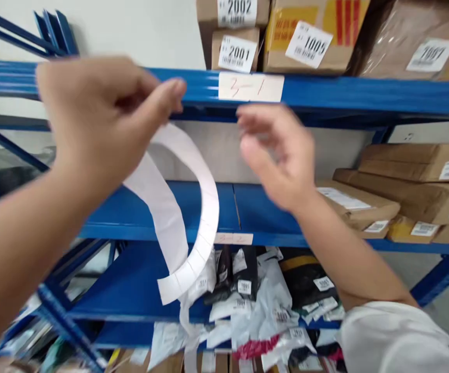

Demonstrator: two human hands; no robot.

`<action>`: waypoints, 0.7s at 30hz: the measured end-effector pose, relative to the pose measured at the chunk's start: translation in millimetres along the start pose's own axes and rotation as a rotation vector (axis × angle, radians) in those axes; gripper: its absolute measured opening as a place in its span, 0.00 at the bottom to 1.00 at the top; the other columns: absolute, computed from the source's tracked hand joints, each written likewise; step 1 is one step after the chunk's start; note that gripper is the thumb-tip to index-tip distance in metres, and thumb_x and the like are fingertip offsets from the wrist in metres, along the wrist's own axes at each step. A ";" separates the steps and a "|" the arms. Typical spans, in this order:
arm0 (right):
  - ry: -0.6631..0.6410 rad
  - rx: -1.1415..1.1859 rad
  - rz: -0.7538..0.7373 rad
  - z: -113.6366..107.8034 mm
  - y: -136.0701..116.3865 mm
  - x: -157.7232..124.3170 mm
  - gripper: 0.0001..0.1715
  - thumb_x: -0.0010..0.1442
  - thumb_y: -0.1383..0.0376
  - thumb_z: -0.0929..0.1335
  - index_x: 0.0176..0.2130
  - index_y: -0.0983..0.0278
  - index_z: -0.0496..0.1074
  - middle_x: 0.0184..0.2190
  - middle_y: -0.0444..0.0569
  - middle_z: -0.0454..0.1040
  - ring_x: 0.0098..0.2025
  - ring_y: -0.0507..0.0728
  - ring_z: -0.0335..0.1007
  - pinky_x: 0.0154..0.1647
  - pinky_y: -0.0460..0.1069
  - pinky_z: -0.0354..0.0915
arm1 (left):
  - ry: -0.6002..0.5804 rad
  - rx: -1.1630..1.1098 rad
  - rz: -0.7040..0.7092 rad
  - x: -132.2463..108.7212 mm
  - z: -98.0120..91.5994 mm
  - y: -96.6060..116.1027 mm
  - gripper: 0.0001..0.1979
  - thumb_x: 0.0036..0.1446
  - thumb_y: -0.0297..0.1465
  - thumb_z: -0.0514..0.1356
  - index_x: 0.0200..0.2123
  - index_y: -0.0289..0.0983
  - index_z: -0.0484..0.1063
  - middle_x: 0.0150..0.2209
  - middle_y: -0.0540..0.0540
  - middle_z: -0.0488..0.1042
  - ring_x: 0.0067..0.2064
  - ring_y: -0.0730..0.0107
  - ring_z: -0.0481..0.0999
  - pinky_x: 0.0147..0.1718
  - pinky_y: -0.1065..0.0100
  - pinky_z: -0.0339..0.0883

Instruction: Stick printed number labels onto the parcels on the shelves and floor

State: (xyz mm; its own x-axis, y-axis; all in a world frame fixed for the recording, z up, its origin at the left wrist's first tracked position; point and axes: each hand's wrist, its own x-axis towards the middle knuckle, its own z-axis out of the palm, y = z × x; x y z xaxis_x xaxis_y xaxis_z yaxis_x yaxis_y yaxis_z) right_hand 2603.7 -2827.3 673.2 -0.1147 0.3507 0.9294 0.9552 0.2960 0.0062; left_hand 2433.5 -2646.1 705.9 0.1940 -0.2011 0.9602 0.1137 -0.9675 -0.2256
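My left hand (107, 103), blurred by motion, is closed at the upper left with its thumb pressed to the curled fingers. From it hangs a long white label strip (208, 202), crossed by thin lines, which loops down and whose loose end curls to the left. More of the strip trails toward the bottom edge. To the right, my right hand (278, 155) is raised in front of the upper shelf beam, its fingers bent and apart from the thumb. I see nothing between them. Just above and between the hands is a paper tag (250, 87) reading 3-1 on the beam.
Blue metal shelving (364, 98) spans the view. Labelled cartons (313, 36) stand on the top shelf. More cardboard boxes (414, 181) are stacked at the right of the middle shelf. Several labelled plastic parcels (263, 290) lie on the shelf below.
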 end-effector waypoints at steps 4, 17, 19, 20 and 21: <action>-0.281 0.419 0.337 57.3 -46.8 -114.7 0.49 0.57 0.39 0.65 0.68 0.55 0.48 0.68 0.53 0.52 0.65 0.67 0.57 0.61 0.62 0.62 | 0.157 -0.376 -0.135 -125.1 -12.9 36.0 0.08 0.59 0.29 0.62 0.27 0.39 0.77 0.22 0.52 0.69 0.24 0.77 0.67 0.23 0.70 0.58; 0.050 0.998 1.193 210.3 -204.9 -280.4 0.15 0.53 0.55 0.75 0.35 0.63 0.74 0.32 0.46 0.78 0.33 0.54 0.73 0.35 0.48 0.67 | 0.027 -0.651 -1.038 -356.4 -91.7 83.3 0.10 0.60 0.36 0.60 0.35 0.38 0.78 0.37 0.45 0.74 0.39 0.68 0.72 0.39 0.67 0.66; 0.037 0.852 1.182 216.2 -235.6 -292.8 0.14 0.56 0.55 0.73 0.38 0.63 0.75 0.34 0.48 0.79 0.35 0.56 0.73 0.36 0.49 0.67 | -0.208 -0.863 -1.153 -382.0 -115.2 89.2 0.11 0.59 0.38 0.61 0.35 0.37 0.77 0.39 0.43 0.76 0.44 0.64 0.75 0.45 0.64 0.67; 0.016 0.777 1.170 218.8 -249.1 -298.9 0.14 0.57 0.56 0.72 0.39 0.63 0.75 0.34 0.48 0.78 0.35 0.56 0.72 0.36 0.49 0.67 | -0.269 -0.975 -1.228 -394.2 -126.1 93.3 0.11 0.56 0.38 0.63 0.37 0.37 0.76 0.39 0.44 0.77 0.44 0.63 0.76 0.46 0.64 0.68; -0.008 0.704 1.157 221.3 -261.6 -305.4 0.14 0.58 0.56 0.71 0.39 0.63 0.75 0.33 0.48 0.78 0.33 0.56 0.72 0.35 0.49 0.66 | -0.298 -1.062 -1.315 -405.8 -136.5 98.2 0.12 0.54 0.37 0.66 0.40 0.38 0.75 0.38 0.44 0.78 0.43 0.63 0.77 0.44 0.64 0.69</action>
State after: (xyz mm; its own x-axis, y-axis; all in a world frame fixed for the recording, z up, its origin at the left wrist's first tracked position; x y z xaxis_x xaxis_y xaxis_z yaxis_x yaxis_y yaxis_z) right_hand 2328.5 -2815.2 306.1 0.6493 0.7106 0.2710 0.1637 0.2173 -0.9623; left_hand 2232.9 -2680.4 316.5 0.6807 0.6649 0.3075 -0.2900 -0.1409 0.9466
